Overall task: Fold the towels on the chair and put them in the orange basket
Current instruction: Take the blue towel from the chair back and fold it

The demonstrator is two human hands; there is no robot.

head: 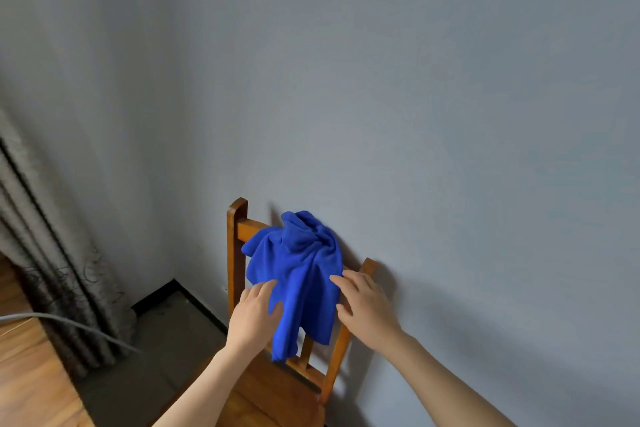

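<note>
Where the top rail of the wooden chair (242,229) meets the wall, a bright blue towel (298,270) hangs bunched over the backrest, w/ a crumpled peak up top against the grey wall (415,80) and loose folds trailing down across the slats. Fabric looks soft, fleecy, heavily creased; lower hem ends in two uneven tails just above the seat.

Left hand (254,317) is open, fingers spread and lightly curled, fingertips touching the towel's left edge, thumb against the cloth lower down; nothing pinched that I can see. Right hand (363,308) also open, fingers extended, resting on the towel's right edge near the chair's right post; no closed grasp visible.

Edges & room: chair back sits right against the wall, so no gap behind the towel. Left post stands clear of cloth; right post partly covered by the right hand. To the chair's left there's open grey floor (162,350) running to the room corner w/ a dark skirting strip. Further left, a grey curtain (52,253) hangs to the floor, a grey cable (69,322) crosses in front of it, and wood flooring shows at bottom left. Right of the chair is bare wall.
</note>
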